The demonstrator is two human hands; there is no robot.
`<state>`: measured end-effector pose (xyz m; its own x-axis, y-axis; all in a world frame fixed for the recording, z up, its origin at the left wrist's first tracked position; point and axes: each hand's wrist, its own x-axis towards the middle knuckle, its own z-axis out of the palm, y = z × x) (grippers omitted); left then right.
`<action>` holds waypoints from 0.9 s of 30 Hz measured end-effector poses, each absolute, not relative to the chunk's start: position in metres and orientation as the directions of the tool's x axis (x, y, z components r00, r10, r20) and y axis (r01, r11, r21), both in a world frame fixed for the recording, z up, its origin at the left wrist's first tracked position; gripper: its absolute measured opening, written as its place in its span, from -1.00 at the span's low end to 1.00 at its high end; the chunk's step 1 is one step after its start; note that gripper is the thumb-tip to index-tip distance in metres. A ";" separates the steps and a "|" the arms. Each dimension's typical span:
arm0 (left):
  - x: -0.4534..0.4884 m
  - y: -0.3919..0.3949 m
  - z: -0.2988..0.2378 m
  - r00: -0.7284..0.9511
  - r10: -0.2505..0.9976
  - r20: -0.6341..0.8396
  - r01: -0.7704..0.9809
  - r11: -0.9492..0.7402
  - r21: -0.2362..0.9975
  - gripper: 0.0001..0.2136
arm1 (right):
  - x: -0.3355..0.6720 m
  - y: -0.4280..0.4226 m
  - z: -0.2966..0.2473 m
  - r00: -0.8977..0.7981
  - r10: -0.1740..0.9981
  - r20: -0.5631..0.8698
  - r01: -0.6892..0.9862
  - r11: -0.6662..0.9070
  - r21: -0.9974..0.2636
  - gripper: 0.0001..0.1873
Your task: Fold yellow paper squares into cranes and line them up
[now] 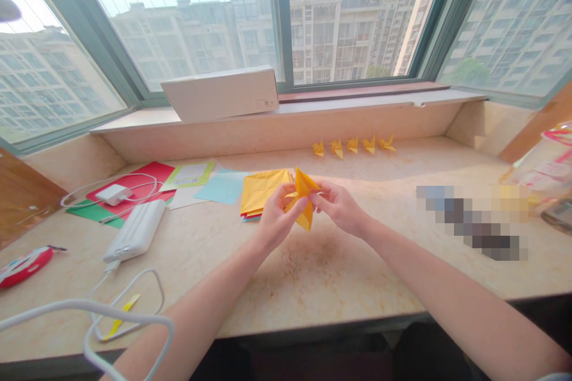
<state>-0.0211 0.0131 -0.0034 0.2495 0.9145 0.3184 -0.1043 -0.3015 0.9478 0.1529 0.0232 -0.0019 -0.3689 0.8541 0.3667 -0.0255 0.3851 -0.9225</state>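
Both grips closed on paper: my left hand (pixel 277 213) grasps left side of folded yellow origami piece (pixel 304 182), thumb laid across front; my right hand (pixel 343 207) pinches right edge, fingers curled. Piece held between hands, above counter (pixel 313 292). I see forearms reaching forward, angled inward. Yellow-topped paper stack (pixel 257 191) just beyond left hand; five yellow origami cranes (pixel 353 144) lined up farther back.

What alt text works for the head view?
A person's left hand and right hand hold a folded yellow paper over a pale counter. Five small folded yellow birds line up beyond; a yellow-topped paper stack and white power bank lie to the left, with windows behind.
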 end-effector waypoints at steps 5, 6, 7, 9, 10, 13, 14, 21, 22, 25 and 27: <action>-0.022 0.017 -0.012 0.208 0.909 0.361 0.105 -0.387 0.916 -0.68 | 0.151 0.018 -0.005 -0.304 0.843 0.443 0.258 0.521 -0.814 -0.61; -0.022 0.017 -0.012 0.201 0.906 0.373 0.186 -0.410 0.893 -0.69 | 0.150 0.017 -0.006 -0.303 0.836 0.458 0.306 0.540 -0.784 -0.59; -0.023 0.017 -0.012 0.192 0.899 0.393 0.269 -0.433 0.860 -0.70 | 0.150 0.016 -0.007 -0.305 0.831 0.465 0.336 0.551 -0.764 -0.57; -0.024 0.016 -0.010 0.182 0.873 0.453 0.408 -0.486 0.773 -0.69 | 0.148 0.015 -0.009 -0.296 0.837 0.460 0.371 0.545 -0.752 -0.54; -0.024 0.016 -0.010 0.182 0.853 0.489 0.454 -0.514 0.728 -0.68 | 0.147 0.015 -0.010 -0.281 0.845 0.455 0.388 0.534 -0.752 -0.51; -0.025 0.017 -0.009 0.203 0.791 0.578 0.517 -0.588 0.623 -0.63 | 0.145 0.015 -0.014 -0.269 0.857 0.440 0.413 0.516 -0.751 -0.45; -0.025 0.017 -0.009 0.214 0.776 0.593 0.522 -0.604 0.602 -0.63 | 0.144 0.015 -0.015 -0.274 0.854 0.441 0.410 0.519 -0.750 -0.45; -0.026 0.017 -0.009 0.171 0.806 0.567 0.500 -0.567 0.655 -0.71 | 0.139 0.010 -0.015 -0.198 0.822 0.533 0.461 0.558 -0.690 -0.55; -0.026 0.016 -0.008 0.165 0.815 0.556 0.473 -0.560 0.680 -0.69 | 0.138 0.010 -0.015 -0.188 0.813 0.550 0.464 0.568 -0.680 -0.54; -0.025 0.014 -0.006 0.167 0.823 0.543 0.367 -0.563 0.740 -0.64 | 0.134 0.007 -0.016 -0.170 0.802 0.573 0.455 0.580 -0.676 -0.54; -0.024 0.012 -0.004 0.156 0.832 0.532 0.332 -0.552 0.765 -0.65 | 0.133 0.007 -0.016 -0.163 0.811 0.562 0.436 0.570 -0.697 -0.57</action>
